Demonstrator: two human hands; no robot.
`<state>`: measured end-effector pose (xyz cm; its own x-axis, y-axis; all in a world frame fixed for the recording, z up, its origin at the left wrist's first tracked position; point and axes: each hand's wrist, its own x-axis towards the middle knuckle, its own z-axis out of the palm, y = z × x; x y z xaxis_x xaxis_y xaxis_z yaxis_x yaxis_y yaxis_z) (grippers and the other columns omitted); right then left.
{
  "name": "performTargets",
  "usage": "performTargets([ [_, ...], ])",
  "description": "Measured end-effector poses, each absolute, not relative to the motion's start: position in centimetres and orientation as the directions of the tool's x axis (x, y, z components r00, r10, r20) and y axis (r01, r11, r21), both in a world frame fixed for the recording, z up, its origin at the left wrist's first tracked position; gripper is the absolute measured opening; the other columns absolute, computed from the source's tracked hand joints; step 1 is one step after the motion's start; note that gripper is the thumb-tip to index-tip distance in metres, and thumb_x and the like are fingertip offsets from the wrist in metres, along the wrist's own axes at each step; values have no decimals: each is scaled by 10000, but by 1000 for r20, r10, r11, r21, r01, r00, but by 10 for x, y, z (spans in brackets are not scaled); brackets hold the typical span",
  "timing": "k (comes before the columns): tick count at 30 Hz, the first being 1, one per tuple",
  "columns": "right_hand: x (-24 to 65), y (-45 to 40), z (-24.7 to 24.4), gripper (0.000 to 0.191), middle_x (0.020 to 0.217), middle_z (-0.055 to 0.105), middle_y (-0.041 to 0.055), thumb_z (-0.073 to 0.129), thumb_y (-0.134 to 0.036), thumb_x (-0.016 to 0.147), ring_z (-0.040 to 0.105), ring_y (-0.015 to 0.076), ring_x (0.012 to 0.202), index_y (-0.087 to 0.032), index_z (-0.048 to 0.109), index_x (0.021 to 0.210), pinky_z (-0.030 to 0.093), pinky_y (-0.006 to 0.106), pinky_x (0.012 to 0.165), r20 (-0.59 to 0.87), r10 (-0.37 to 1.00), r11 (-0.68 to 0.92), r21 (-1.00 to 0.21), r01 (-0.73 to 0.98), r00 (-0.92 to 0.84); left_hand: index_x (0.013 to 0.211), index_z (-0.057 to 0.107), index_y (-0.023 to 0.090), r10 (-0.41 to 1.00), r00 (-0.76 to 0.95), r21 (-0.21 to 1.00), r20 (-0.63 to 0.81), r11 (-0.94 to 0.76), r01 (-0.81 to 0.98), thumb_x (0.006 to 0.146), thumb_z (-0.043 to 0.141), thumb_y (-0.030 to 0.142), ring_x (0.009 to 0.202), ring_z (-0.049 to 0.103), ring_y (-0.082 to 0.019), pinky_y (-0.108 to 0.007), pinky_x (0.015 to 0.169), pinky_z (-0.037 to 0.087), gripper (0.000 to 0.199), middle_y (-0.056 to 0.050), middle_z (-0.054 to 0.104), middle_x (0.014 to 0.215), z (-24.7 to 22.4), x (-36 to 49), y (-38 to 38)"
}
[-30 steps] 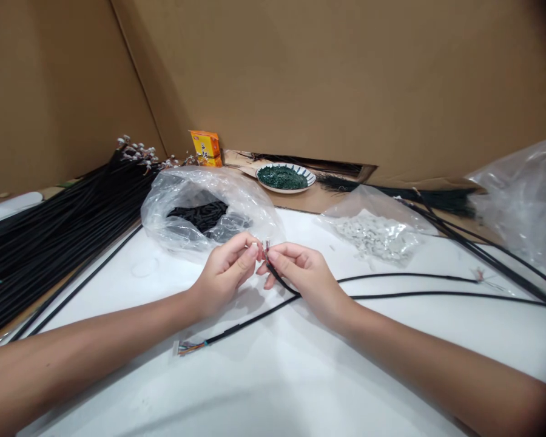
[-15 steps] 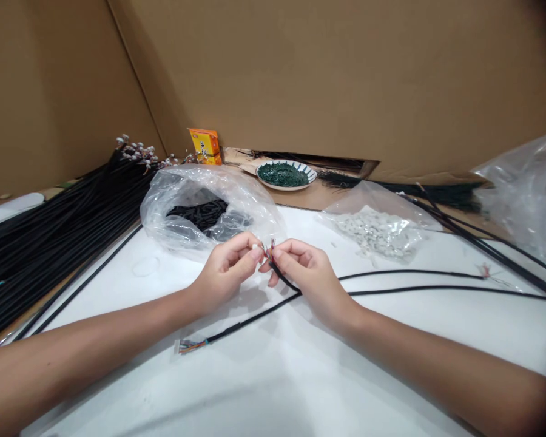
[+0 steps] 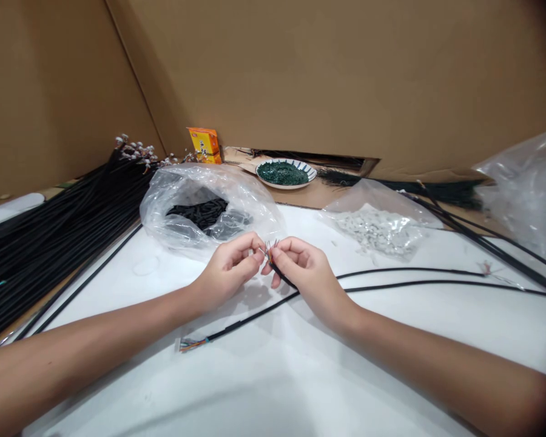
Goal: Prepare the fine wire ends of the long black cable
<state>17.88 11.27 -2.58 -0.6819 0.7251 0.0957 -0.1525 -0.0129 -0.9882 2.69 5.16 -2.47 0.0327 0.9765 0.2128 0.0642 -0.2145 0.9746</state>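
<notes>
Right hand (image 3: 307, 267) is gripping a black, round-sheathed cable (image 3: 281, 278) just below its end, thumb against forefinger. Thin, coloured wires (image 3: 272, 250) are fanning out above that grip; holding this low is probably steadying the sheath while leaving the tips reachable. Left hand (image 3: 232, 264) is meeting it from the opposite side, thumb and forefinger pinching tight on one of those wires. Whether anything small is tucked in that pinch too, I can't tell from here.

The worked end is sitting between both hands, over the glossy white counter (image 3: 255, 382). Nearer the person, a small, white, blocky connector (image 3: 178, 345) is lying on a cable end, likely out of the fingers' way.

Beyond the hands, a clear plastic bag (image 3: 161, 224) is holding short black pieces (image 3: 200, 213). Long, straight black cables (image 3: 68, 224) are lying parallel at left, presumably to avoid tangling.
</notes>
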Motion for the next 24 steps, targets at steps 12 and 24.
performTargets([
  [12, 179, 111, -24, 93, 658, 617, -56, 570, -181, 839, 573, 63, 558, -217, 489, 868, 463, 163, 553, 226, 715, 66, -964, -258, -662, 797, 496, 166, 977, 42, 975, 211, -213, 63, 882, 510, 327, 422, 314, -38, -202, 522, 339, 183, 81, 436, 528, -26, 28, 53],
  [24, 180, 109, -23, 30, 705, 649, -26, 576, -180, 825, 597, 59, 574, -170, 601, 838, 484, 151, 555, 167, 767, 30, -974, -226, -620, 836, 517, 168, 977, -14, 969, 213, -209, 129, 874, 523, 353, 393, 312, -26, -180, 410, 253, 190, 61, 492, 570, -25, 28, 51],
])
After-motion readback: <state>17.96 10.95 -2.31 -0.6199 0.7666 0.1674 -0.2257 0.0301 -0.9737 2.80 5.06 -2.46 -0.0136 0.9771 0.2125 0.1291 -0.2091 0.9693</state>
